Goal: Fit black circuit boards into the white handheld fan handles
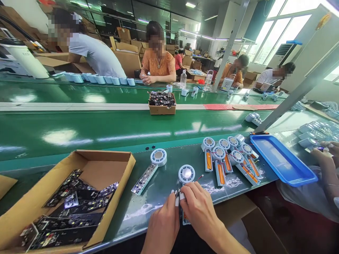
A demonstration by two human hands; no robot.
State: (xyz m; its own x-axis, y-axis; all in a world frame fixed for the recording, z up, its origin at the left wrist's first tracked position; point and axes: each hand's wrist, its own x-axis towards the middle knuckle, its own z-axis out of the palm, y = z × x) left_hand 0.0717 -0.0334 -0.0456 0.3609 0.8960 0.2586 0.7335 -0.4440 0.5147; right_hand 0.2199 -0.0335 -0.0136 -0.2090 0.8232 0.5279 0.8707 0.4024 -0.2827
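Holding both hands over a pale blue handheld fan (186, 174) at the near edge of a shiny green table (137, 210). Curling the fingers of the left hand (164, 216) in, with tips close together over the handle (185, 221), just below the fan's round head. Doing much the same with the right hand (200, 203), right beside the left. Wearing white covers (177, 201) on some fingertips. Cannot tell for sure about any small thing pinched in between. Can see a thin red wire (200, 177) to the right. Have another fan (152, 168) on the left, then a cardboard box (106, 167) of black circuit boards (84, 194). On the right, can see a heap of more fans (219, 153) with orange strips (220, 173), near a blue tray (280, 160).
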